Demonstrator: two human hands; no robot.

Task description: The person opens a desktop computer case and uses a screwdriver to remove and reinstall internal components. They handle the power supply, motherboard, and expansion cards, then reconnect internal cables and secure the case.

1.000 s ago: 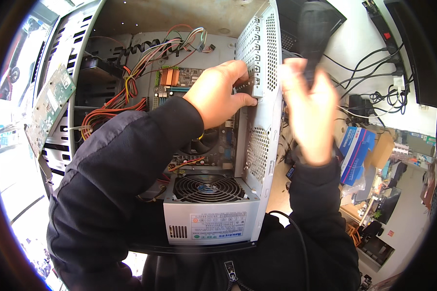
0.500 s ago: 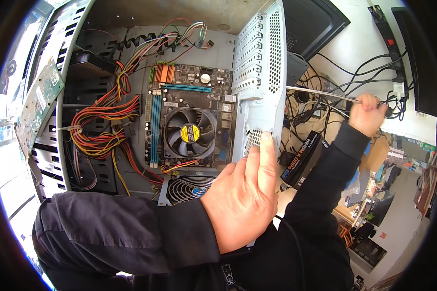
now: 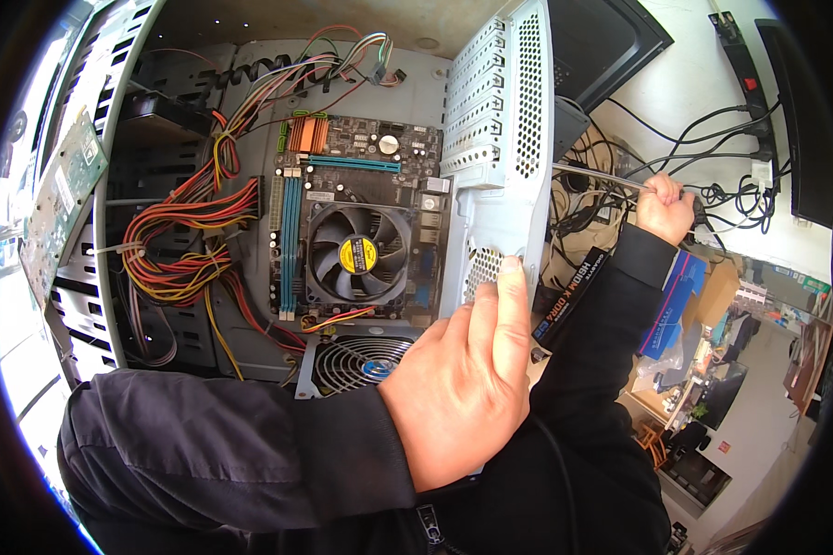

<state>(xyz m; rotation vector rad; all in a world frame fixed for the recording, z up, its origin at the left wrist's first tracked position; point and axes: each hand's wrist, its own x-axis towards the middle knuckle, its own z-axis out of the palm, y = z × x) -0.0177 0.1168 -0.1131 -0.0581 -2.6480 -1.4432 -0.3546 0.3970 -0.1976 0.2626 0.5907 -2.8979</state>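
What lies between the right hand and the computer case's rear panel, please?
The head view shows a metal shaft held in the right hand, with tangled cables beyond.

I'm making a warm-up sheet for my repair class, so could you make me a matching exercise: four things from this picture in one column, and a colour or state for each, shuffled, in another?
Things:
1. Finned heatsink
2. Circuit-board fan
3. Left hand
4. Right hand

Colours and states:
A. closed on a tool with a long thin shaft
B. yellow at its centre
C. at the pale metal panel
D. orange

Right pairs: 1-D, 2-B, 3-C, 4-A
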